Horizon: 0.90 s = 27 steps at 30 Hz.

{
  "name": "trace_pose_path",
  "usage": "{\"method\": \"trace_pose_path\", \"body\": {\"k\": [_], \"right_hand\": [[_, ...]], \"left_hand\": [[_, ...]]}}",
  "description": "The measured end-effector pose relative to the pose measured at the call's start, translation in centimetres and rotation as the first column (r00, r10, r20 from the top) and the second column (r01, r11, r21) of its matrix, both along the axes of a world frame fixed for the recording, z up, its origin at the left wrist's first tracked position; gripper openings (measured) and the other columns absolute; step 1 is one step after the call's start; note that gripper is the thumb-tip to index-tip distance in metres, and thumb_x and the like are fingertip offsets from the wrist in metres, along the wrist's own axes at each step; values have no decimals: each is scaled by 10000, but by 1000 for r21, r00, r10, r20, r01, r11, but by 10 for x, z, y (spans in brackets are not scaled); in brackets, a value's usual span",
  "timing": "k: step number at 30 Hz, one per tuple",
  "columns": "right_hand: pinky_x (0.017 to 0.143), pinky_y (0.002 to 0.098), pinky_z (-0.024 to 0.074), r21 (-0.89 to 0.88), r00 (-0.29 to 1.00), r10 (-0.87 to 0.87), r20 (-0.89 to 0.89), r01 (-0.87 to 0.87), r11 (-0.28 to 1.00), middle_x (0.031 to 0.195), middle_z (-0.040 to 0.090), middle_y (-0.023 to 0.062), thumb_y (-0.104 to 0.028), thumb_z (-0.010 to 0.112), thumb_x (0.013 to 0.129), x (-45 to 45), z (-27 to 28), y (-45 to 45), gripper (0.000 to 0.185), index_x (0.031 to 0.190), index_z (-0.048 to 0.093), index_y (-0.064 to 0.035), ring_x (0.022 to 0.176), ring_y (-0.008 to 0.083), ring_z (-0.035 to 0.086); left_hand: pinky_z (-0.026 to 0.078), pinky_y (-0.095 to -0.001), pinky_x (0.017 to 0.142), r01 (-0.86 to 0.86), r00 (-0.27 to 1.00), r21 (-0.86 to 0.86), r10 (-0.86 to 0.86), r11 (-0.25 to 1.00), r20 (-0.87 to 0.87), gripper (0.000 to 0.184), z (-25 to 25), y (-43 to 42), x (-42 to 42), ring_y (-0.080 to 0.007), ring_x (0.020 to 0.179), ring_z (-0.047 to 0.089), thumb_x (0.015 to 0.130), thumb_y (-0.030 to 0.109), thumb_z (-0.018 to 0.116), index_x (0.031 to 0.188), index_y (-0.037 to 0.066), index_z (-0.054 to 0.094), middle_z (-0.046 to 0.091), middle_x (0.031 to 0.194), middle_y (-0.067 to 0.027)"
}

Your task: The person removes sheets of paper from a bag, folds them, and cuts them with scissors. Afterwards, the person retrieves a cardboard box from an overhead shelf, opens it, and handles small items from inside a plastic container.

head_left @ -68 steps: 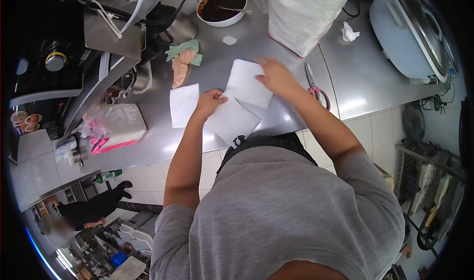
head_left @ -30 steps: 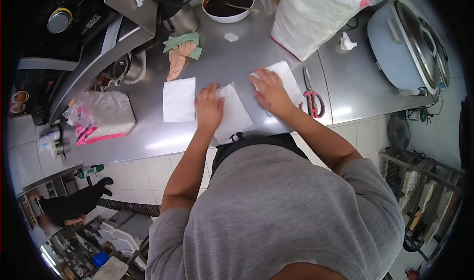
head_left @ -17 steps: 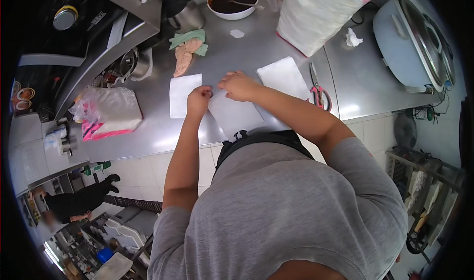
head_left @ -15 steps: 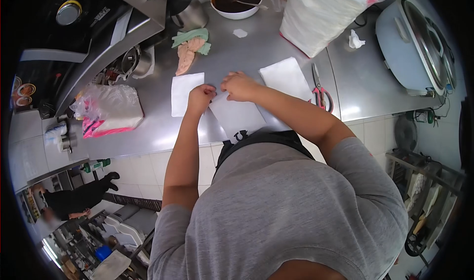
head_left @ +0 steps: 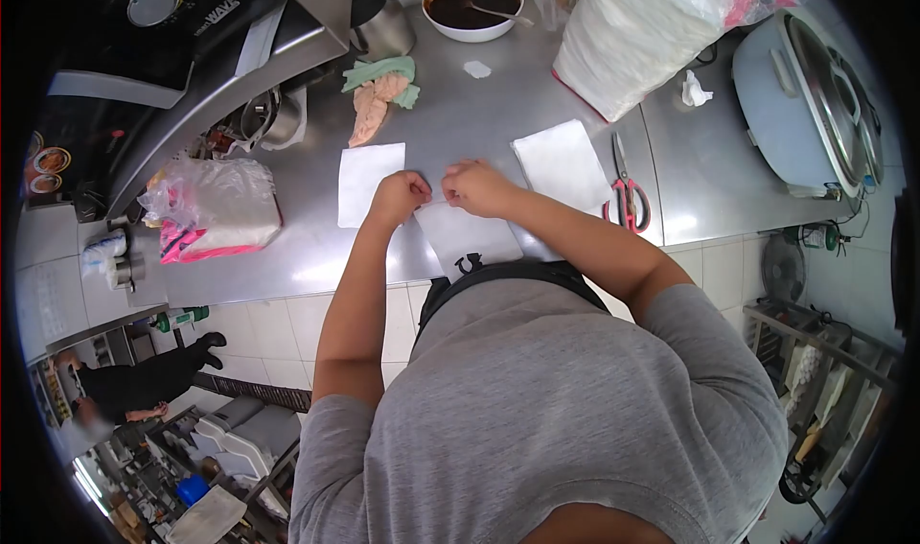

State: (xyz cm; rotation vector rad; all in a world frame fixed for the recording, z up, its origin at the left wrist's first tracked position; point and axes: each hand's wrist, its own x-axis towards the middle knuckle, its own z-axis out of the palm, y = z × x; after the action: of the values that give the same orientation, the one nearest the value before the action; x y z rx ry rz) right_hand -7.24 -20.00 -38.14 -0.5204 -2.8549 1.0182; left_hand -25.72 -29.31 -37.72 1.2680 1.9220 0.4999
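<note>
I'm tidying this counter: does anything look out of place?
A crumpled white wad lies loose near the lidded pot, and a small white scrap near the bowl. Against the flat sheets, both look like litter. I see no spill.

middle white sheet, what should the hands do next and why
Probably lift the far edge of the middle white sheet slightly: the left hand and right hand are both at that edge, curled and close together.

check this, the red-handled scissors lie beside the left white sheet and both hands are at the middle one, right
Wrong side: the head view shows the red-handled scissors lying beside the right white sheet. The rest holds.
</note>
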Motion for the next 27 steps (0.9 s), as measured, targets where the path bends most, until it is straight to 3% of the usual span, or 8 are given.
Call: {"method": "trace_pose_path", "body": {"k": [7,10,13,14,17,18,21,27], "right_hand": [[914,460,382,10,999,-49,-12,49,999,1038,609,63,-175,698,740,1,-3,-2,169,886,635,-117,1085,279,535],[915,448,379,77,990,-2,140,-9,997,1062,607,62,-190,707,742,-1,-2,-3,209,923,637,-114,1101,270,526],[876,417,416,26,998,-31,51,30,999,1013,620,77,-201,711,740,3,-1,-2,215,909,633,-93,1040,267,562],[849,409,430,-45,999,-40,-9,40,998,987,625,81,-208,713,750,6,-1,1,225,921,632,-85,1000,272,576],[769,380,466,-262,992,-67,-110,36,964,918,643,95,-238,708,786,12,4,9,253,956,634,-66,885,276,611],[743,367,474,-335,993,-71,-93,36,941,903,651,101,-253,700,802,15,12,12,262,968,637,-62,849,269,617],[716,338,478,-427,994,-96,-44,69,901,867,666,107,-279,676,840,15,23,22,271,989,651,-54,790,234,619],[718,341,481,-527,991,-137,0,116,842,828,671,126,-273,668,831,22,28,33,257,952,683,-47,774,235,626]], "left_hand": [[492,-279,613,-19,1000,42,18,999,20,130,-5,-2,-2,-141,631,600,714,52,714,840,40,686,642,693,-48],[495,-276,650,-173,985,196,172,965,26,290,2,-10,4,-141,736,610,751,79,723,1027,39,648,661,850,-62],[498,-289,696,-480,876,362,416,799,244,459,18,-29,26,-168,865,606,787,119,731,1198,30,549,627,1054,-90],[499,-293,701,-466,880,379,373,800,294,521,16,-38,32,-176,959,581,799,114,735,1247,8,493,555,1195,-109],[497,-275,680,-426,834,257,267,868,483,491,-5,-59,50,-136,880,592,788,77,739,1216,-8,513,613,1083,-89],[490,-253,664,-402,810,120,291,908,509,440,-5,-61,52,-101,782,591,786,51,737,1174,-20,541,653,951,-62],[485,-244,662,-548,782,274,367,790,504,360,-9,-59,73,-93,706,585,793,55,733,1106,-31,575,665,852,-43],[500,-265,761,-566,825,454,466,688,321,199,2,-59,83,-128,847,621,798,80,742,954,6,644,692,954,-83]]}}
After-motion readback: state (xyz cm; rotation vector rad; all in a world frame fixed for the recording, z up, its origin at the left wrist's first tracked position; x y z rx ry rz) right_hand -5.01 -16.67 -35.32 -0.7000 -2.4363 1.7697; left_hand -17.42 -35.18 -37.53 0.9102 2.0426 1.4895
